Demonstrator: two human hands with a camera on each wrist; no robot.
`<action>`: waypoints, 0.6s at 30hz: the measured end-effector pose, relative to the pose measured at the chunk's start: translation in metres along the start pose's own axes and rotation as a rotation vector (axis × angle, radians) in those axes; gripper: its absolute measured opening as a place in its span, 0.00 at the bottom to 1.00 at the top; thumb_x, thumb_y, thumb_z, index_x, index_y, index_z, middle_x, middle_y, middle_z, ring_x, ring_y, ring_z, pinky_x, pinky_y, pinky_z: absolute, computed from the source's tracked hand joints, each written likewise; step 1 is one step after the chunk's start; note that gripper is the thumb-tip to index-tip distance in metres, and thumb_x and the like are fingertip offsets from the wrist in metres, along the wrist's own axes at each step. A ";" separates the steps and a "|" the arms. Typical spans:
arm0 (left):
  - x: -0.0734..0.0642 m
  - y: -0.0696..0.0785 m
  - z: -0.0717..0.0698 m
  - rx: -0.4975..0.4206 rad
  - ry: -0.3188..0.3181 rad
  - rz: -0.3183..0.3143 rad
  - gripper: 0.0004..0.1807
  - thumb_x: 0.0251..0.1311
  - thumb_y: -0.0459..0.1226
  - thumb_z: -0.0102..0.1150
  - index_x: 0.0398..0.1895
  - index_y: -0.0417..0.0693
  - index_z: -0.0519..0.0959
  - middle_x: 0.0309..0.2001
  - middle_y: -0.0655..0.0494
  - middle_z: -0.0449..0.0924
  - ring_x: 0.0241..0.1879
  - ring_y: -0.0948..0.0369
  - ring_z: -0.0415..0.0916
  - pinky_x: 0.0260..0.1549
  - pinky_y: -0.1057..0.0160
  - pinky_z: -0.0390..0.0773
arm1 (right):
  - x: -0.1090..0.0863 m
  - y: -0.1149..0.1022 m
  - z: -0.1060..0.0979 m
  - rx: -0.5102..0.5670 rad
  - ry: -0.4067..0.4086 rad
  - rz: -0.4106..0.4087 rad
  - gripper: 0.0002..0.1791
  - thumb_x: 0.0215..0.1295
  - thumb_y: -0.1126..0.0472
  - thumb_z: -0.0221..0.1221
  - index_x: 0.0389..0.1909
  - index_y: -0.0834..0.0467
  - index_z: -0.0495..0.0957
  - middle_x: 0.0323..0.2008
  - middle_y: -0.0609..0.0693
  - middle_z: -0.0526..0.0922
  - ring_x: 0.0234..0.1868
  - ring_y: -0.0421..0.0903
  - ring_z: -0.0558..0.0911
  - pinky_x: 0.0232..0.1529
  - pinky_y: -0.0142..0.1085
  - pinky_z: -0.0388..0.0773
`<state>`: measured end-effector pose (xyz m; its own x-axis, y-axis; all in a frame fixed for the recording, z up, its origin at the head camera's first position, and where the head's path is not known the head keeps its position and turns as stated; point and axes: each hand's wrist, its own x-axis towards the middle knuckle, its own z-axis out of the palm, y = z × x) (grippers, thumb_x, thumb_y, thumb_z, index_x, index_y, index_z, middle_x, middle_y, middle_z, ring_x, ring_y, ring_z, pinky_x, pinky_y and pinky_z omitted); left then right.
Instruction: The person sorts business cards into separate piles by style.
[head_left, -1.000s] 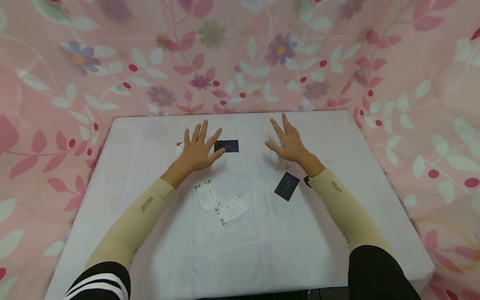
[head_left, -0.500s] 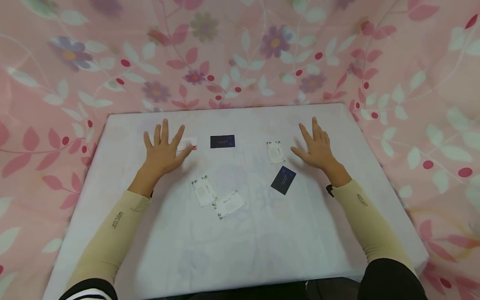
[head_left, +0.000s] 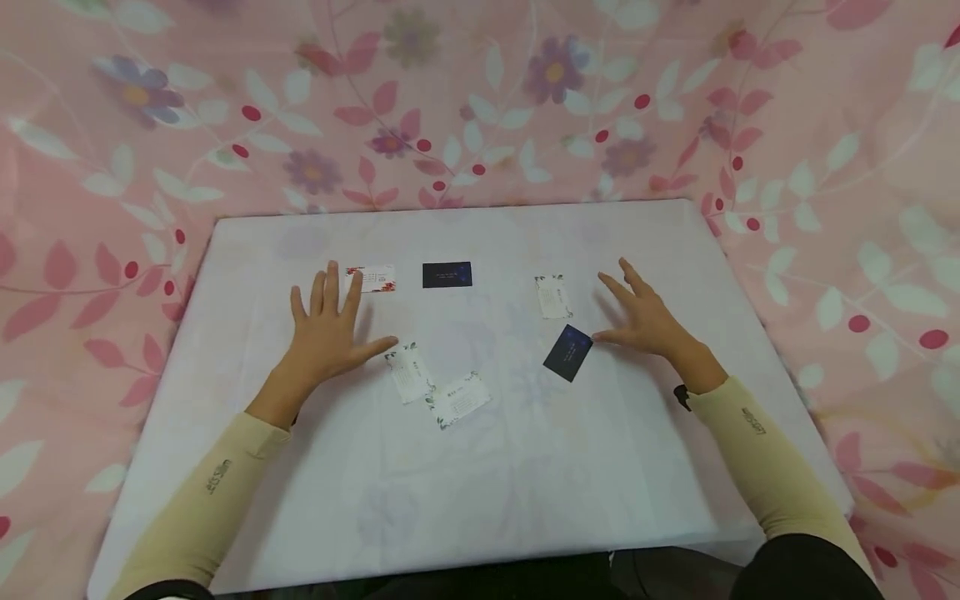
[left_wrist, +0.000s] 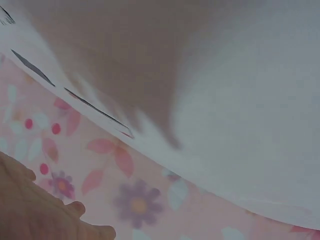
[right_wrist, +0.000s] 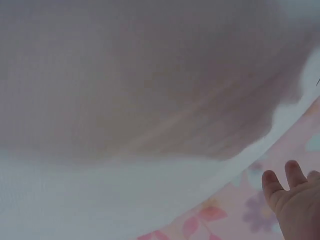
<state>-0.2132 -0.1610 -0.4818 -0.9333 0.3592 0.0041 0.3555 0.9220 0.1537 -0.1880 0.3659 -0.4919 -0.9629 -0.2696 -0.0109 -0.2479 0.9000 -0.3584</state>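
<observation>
My left hand hovers with spread fingers over the left part of the table, holding nothing. Its index fingertip overlaps a white card with red flowers, and its thumb tip reaches the corner of a white leaf-bordered card. A second leaf-bordered card lies against that one. On the right, my right hand is also spread and holds nothing; its thumb tip is at the edge of a tilted dark blue card. Behind that lies another leaf-bordered card. A dark card lies at the back middle.
The white-covered table ends at the back against a pink floral curtain, which also hangs at both sides. The wrist views show mostly tablecloth under the hands' shadows.
Both hands have moved outward, away from each other, then slightly nearer the body. The red-flowered card and the right leaf-bordered card have come into fuller view. The cards keep their arrangement.
</observation>
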 end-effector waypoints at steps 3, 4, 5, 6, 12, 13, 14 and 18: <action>0.000 0.027 0.004 0.004 0.014 0.023 0.70 0.45 0.80 0.47 0.80 0.49 0.33 0.79 0.42 0.19 0.78 0.40 0.30 0.67 0.27 0.30 | -0.003 -0.008 0.001 0.011 -0.036 -0.065 0.54 0.46 0.47 0.76 0.75 0.51 0.60 0.74 0.63 0.57 0.67 0.65 0.67 0.61 0.69 0.61; 0.002 0.038 0.005 0.004 0.014 0.029 0.71 0.43 0.81 0.45 0.80 0.49 0.32 0.79 0.42 0.19 0.78 0.40 0.30 0.67 0.28 0.31 | -0.004 -0.011 0.001 0.020 -0.053 -0.075 0.52 0.47 0.48 0.76 0.73 0.53 0.62 0.70 0.64 0.63 0.64 0.64 0.70 0.59 0.67 0.65; 0.004 0.051 0.005 0.006 0.017 0.036 0.72 0.42 0.83 0.43 0.80 0.49 0.33 0.79 0.42 0.21 0.78 0.41 0.32 0.68 0.28 0.32 | -0.005 -0.013 0.001 0.031 -0.078 -0.073 0.50 0.48 0.50 0.76 0.73 0.53 0.64 0.66 0.63 0.68 0.61 0.62 0.72 0.58 0.64 0.68; 0.006 0.064 0.004 0.004 0.016 0.043 0.72 0.41 0.84 0.41 0.80 0.48 0.33 0.79 0.42 0.22 0.78 0.41 0.33 0.68 0.29 0.33 | -0.006 -0.015 0.002 0.047 -0.104 -0.069 0.49 0.49 0.51 0.76 0.72 0.53 0.65 0.61 0.62 0.71 0.58 0.60 0.74 0.56 0.61 0.71; 0.019 0.142 -0.001 0.050 -0.004 0.202 0.72 0.41 0.85 0.37 0.80 0.46 0.39 0.80 0.40 0.33 0.78 0.43 0.40 0.71 0.34 0.41 | -0.002 -0.024 0.006 0.111 -0.269 -0.056 0.44 0.53 0.58 0.74 0.72 0.50 0.66 0.54 0.59 0.73 0.50 0.53 0.74 0.51 0.48 0.75; 0.021 0.154 -0.001 0.063 -0.009 0.242 0.72 0.41 0.85 0.37 0.80 0.45 0.40 0.80 0.40 0.35 0.78 0.43 0.42 0.71 0.34 0.43 | -0.001 -0.025 0.006 0.113 -0.286 -0.061 0.44 0.54 0.60 0.73 0.72 0.50 0.66 0.55 0.60 0.72 0.49 0.52 0.74 0.51 0.48 0.75; 0.022 0.165 0.000 0.067 -0.020 0.277 0.72 0.41 0.85 0.37 0.80 0.45 0.42 0.80 0.40 0.36 0.78 0.44 0.44 0.71 0.34 0.44 | 0.000 -0.027 0.007 0.113 -0.300 -0.067 0.43 0.54 0.60 0.73 0.72 0.50 0.67 0.55 0.60 0.71 0.49 0.52 0.74 0.52 0.48 0.75; 0.025 0.202 0.012 0.088 -0.046 0.365 0.70 0.41 0.85 0.38 0.79 0.46 0.48 0.78 0.41 0.46 0.74 0.46 0.54 0.69 0.35 0.54 | 0.004 -0.034 0.007 0.126 -0.320 -0.101 0.38 0.52 0.65 0.73 0.67 0.52 0.74 0.53 0.61 0.71 0.46 0.52 0.74 0.49 0.47 0.76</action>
<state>-0.1638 0.0356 -0.4622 -0.7421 0.6703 -0.0013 0.6688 0.7406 0.0652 -0.1823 0.3324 -0.4866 -0.8471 -0.4665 -0.2547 -0.3055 0.8195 -0.4848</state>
